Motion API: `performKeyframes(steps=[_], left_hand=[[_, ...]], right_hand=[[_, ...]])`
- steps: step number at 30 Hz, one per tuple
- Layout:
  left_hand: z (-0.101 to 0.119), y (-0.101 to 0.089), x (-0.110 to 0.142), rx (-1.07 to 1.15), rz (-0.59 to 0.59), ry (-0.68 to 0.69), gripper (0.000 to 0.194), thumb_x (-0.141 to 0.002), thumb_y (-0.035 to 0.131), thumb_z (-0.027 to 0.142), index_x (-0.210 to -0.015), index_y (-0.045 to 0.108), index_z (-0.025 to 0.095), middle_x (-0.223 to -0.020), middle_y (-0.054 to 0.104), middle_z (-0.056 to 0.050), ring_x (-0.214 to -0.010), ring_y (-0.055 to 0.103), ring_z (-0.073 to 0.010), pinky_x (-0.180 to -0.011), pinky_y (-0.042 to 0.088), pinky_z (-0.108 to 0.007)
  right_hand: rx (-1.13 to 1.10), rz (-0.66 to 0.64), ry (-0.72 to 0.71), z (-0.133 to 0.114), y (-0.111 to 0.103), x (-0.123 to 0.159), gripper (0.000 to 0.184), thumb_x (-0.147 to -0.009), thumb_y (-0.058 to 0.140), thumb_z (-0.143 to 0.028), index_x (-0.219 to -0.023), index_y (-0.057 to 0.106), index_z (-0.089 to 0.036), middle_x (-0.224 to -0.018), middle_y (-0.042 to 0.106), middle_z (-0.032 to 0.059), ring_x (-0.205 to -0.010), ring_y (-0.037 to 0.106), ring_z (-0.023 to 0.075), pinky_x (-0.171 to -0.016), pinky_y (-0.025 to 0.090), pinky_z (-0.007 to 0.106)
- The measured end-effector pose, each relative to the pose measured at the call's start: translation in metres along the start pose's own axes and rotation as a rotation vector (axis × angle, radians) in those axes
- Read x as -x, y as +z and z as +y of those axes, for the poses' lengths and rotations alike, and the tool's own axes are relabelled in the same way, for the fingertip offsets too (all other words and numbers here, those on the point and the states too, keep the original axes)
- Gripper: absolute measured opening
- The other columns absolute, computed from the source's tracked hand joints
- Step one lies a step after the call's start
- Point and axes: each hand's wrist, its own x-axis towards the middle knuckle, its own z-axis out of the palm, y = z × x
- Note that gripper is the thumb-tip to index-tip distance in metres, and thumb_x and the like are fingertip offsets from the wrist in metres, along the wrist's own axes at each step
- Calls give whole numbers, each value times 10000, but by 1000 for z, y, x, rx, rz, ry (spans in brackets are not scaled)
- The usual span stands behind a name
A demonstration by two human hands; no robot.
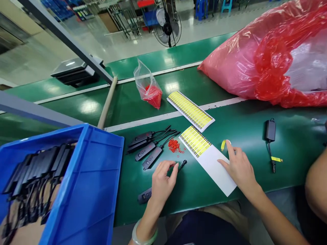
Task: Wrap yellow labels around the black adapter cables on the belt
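My left hand point(165, 178) is closed in a pinch, thumb and index tips together; what lies between them is too small to tell. Beside the thumb a black cable plug point(183, 164) sticks out, and a dark cable controller point(145, 196) lies partly hidden behind the wrist. Small red rings point(174, 145) are heaped just beyond the fingers. On the index fingertip of my right hand point(239, 166) is a curled yellow label point(223, 145), its thumb spread over the half-peeled label sheet point(208, 166). Several more controllers point(152, 157) lie left of the rings.
A blue bin point(99, 170) with several black controllers stands at the left. Farther back are a second label sheet point(191, 110), a clear bag of red pieces point(150, 93) and a large red plastic bag point(242, 64). A labelled black controller point(270, 130) lies right, near another person's arm point(316, 183).
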Motion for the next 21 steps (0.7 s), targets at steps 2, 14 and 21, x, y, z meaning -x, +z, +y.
performKeyframes(steps=[2,14,21], left_hand=[[-3,4,-1,-9,-41,28,96,-918,563,256,-874,615,187,-801,655,-40,-761,602,-185,-702,485,-311],[-18,12,0,89,-85,34,104,-928,559,268,-944,622,187,-885,668,-52,-829,614,-198,-751,507,-336],[-18,13,-2,77,-108,46,103,-930,553,267,-939,620,189,-891,673,-54,-836,621,-205,-753,500,-340]], right_hand=[[20,7,-20,-3,-4,-2,691,-849,633,-414,-1433,357,-168,-1102,566,184,-849,587,339,-665,490,421],[-643,-200,45,-17,-55,-6,179,-879,593,-402,-856,545,-231,-724,629,6,-655,603,182,-589,472,285],[-235,-226,30,-8,-10,-23,303,-802,686,-373,-997,560,-178,-914,655,119,-884,616,324,-742,464,404]])
